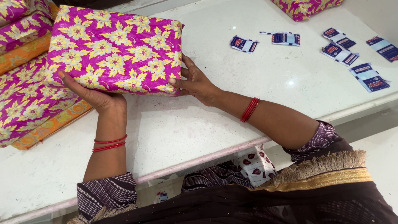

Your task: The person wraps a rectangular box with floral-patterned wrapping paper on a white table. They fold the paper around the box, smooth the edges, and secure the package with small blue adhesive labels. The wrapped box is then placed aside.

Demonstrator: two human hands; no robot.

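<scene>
Wrapped box (116, 49) held between left hand (93, 96) and right hand (195, 83); loose flat-palmed grip risks sliding glossy paper across counter (186, 128).

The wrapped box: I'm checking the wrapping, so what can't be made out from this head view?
- Wrapped box: its underside and far side are hidden by its own bulk.
- Left hand: fingertips tucked under the box.
- Right hand: palm pressed against the box end, hiding the fold there.
- Second wrapped box: cut off by the top edge.
- Wrapping sheets: cut off by the left edge.
</scene>
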